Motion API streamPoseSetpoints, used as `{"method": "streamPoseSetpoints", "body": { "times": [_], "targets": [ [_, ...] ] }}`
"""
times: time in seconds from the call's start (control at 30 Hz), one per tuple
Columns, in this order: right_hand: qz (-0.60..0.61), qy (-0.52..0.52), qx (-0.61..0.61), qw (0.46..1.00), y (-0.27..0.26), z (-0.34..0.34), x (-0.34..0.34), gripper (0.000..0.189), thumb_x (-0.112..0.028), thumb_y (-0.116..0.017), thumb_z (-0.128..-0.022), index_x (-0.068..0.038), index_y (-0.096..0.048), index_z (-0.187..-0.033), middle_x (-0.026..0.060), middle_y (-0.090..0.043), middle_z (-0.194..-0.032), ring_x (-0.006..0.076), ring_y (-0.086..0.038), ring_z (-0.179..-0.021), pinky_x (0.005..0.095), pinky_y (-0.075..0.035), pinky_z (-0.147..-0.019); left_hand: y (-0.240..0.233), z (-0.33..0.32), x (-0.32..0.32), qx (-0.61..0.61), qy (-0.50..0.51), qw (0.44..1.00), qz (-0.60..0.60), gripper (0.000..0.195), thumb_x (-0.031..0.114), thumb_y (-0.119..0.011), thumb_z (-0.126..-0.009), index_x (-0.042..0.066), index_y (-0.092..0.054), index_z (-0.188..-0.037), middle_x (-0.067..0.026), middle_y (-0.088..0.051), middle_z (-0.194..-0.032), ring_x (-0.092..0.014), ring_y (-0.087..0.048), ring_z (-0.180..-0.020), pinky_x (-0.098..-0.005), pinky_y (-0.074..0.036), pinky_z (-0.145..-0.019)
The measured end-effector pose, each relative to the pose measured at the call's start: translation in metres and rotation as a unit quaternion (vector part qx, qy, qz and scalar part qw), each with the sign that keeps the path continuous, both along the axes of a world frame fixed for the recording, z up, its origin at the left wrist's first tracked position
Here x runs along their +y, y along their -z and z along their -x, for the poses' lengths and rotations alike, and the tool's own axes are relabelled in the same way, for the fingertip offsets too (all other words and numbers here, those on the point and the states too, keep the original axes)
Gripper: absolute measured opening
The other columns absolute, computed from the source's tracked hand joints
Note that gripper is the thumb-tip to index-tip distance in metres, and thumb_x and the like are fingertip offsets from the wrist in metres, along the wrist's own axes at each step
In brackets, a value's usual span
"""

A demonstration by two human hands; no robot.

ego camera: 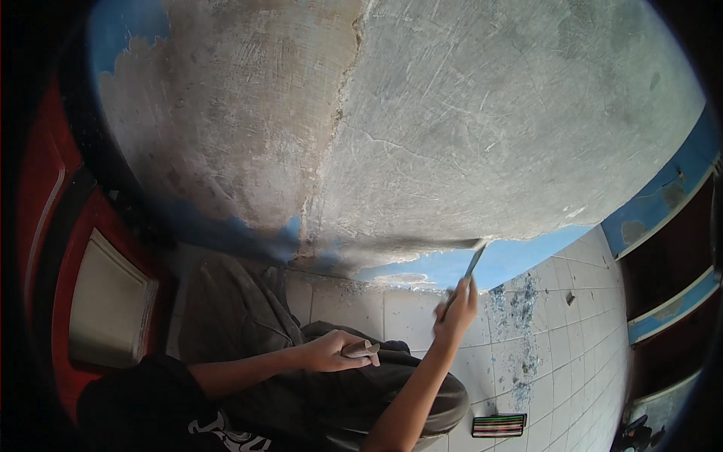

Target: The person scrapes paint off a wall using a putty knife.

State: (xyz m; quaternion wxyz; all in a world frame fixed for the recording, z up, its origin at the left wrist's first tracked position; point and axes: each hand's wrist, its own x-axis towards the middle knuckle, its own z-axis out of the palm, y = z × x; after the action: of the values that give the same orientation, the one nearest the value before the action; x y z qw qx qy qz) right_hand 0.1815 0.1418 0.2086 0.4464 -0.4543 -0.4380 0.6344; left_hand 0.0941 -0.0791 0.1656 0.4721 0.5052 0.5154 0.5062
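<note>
Shut around the handle of a scraper, my right hand is near the foot of the wall. The blade meets the ragged edge between bare grey plaster and a strip of blue paint. My left hand rests over my lap, closed on a brownish rolled piece, perhaps sandpaper; its material is not certain. A rough crack runs down the plaster.
Blue paint flakes lie on the white tiled floor. A phone with a striped screen lies beside my knee. To the left stands a red door or panel; blue-edged openings are at the right.
</note>
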Motion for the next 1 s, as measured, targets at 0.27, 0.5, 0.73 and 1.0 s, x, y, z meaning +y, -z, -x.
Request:
{"method": "streamPoseSetpoints", "body": {
  "times": [0.27,0.5,0.73,1.0],
  "targets": [
    [0.003,0.034,0.007,0.999,0.017,0.002,-0.022,0.036,-0.017,-0.053,-0.087,-0.012,-0.048,-0.122,0.0039,-0.047,-0.067,0.0061,-0.035,-0.038,0.0194,-0.024,-0.03,-0.008,0.001,-0.01,-0.019,-0.005,0.999,-0.04,0.018,0.021,-0.057,-0.084,0.008,-0.064,-0.094,0.0004,-0.057,-0.075,-0.006,-0.046,-0.07,-0.023,-0.037,-0.066],
    [0.052,-0.001,0.092,0.994,-0.009,0.013,0.021,0.031,-0.022,-0.053,-0.088,-0.013,-0.049,-0.117,0.0043,-0.046,-0.07,0.0075,-0.034,-0.041,0.0193,-0.026,-0.033,-0.011,-0.003,-0.01,-0.001,0.032,0.999,0.04,0.017,0.016,-0.057,-0.087,0.005,-0.063,-0.097,-0.0005,-0.062,-0.09,-0.009,-0.051,-0.085,-0.0256,-0.039,-0.079],
    [-0.02,-0.005,0.023,1.0,0.006,0.016,-0.045,0.032,-0.022,-0.053,-0.087,-0.013,-0.05,-0.117,0.0051,-0.047,-0.069,0.008,-0.035,-0.039,0.0212,-0.026,-0.032,-0.017,0.008,-0.028,0.015,0.012,0.999,0.047,0.017,0.017,-0.056,-0.088,0.006,-0.063,-0.098,0.0,-0.061,-0.089,-0.008,-0.05,-0.084,-0.0243,-0.038,-0.078],
    [-0.018,0.124,0.034,0.992,-0.011,-0.014,0.096,0.029,-0.023,-0.052,-0.088,-0.012,-0.051,-0.114,0.0041,-0.046,-0.068,0.0064,-0.032,-0.04,0.019,-0.025,-0.031,-0.004,-0.009,-0.02,-0.034,0.037,0.995,0.092,0.016,0.015,-0.055,-0.088,0.003,-0.063,-0.097,-0.0011,-0.061,-0.094,-0.009,-0.051,-0.091,-0.0253,-0.039,-0.083]
  ]
}}
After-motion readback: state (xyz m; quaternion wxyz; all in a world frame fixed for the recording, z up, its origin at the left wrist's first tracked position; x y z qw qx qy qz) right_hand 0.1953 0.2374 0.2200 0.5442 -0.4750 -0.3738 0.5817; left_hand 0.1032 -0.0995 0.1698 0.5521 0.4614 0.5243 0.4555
